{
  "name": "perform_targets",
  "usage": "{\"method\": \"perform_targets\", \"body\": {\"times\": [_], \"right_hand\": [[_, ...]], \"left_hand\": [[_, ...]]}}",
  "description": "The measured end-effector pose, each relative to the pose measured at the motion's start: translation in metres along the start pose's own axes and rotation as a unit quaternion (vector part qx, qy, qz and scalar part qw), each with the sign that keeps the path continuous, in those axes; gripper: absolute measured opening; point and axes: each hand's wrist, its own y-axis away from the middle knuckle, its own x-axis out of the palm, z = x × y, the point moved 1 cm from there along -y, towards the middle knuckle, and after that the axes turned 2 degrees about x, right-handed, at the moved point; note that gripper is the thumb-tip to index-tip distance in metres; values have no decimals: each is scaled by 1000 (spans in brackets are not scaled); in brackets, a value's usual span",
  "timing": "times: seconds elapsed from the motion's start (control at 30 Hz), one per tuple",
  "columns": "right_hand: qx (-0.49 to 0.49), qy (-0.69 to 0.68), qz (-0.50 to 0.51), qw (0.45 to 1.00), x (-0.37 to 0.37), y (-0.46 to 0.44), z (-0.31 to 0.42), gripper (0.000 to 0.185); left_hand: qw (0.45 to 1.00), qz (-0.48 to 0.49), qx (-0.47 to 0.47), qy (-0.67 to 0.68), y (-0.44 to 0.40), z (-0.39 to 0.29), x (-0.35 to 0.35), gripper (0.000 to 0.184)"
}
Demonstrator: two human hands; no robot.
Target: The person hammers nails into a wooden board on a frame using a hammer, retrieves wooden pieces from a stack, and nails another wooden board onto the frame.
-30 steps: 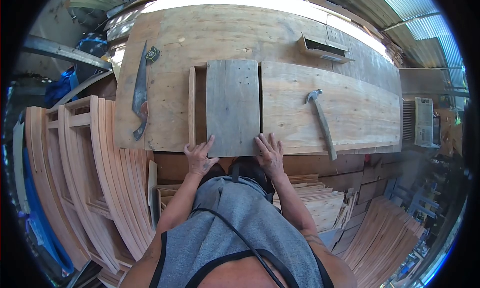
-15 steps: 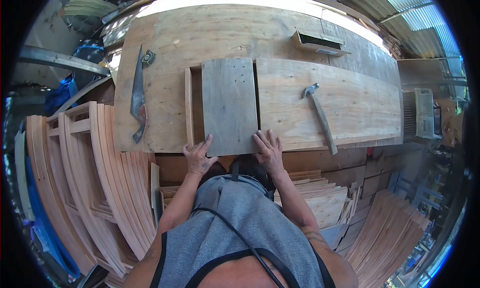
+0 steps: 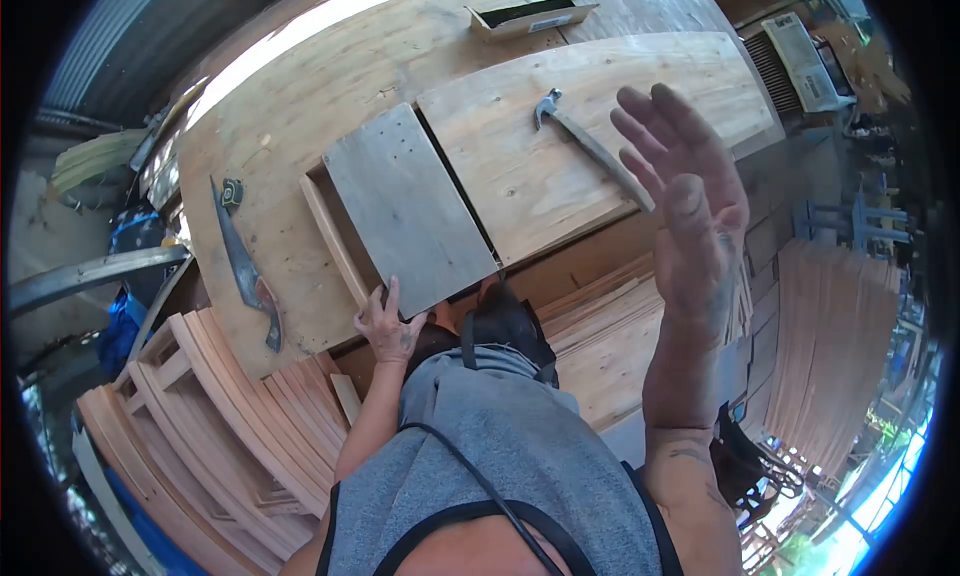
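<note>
A grey plywood board (image 3: 410, 206) lies over a shallow wooden frame (image 3: 333, 241), whose left strip shows beside it. My left hand (image 3: 388, 326) holds the near left corner, fingers over the top and thumb along the front edge. My right hand (image 3: 690, 201) is raised off the bench to the right, fingers apart and palm bare. Left of that hand, a claw hammer (image 3: 590, 146) with a wooden handle rests on a pale plywood sheet (image 3: 500, 166). The handle's end is close to my fingers.
On the workbench (image 3: 270, 286), a handsaw (image 3: 245, 271) and a tape measure (image 3: 232, 192) lie at the left. An open cardboard box (image 3: 530, 18) sits at the back. Wooden frames (image 3: 200, 416) stand at lower left; plywood pieces (image 3: 610, 346) are stacked below the bench edge.
My right hand has let go of the board's near right corner and risen to the right. My left hand stays at the near left corner. The view has turned and shifted right.
</note>
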Motion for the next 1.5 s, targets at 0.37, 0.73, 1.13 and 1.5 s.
{"method": "perform_targets", "body": {"times": [0.37,0.73,1.13,1.5], "right_hand": [[-199,30,64,977,-186,58,105,112],[-196,136,-75,968,-401,164,114,105],[-142,230,-231,935,-523,212,98,98],[-128,236,-271,924,-670,117,23,92]], "left_hand": [[996,55,17,-62,-2,6,-1,102],[973,70,-30,-217,-15,-74,-18,116],[975,52,164,-142,-129,-286,74,107],[935,12,354,-8,-259,-578,195,103]]}}
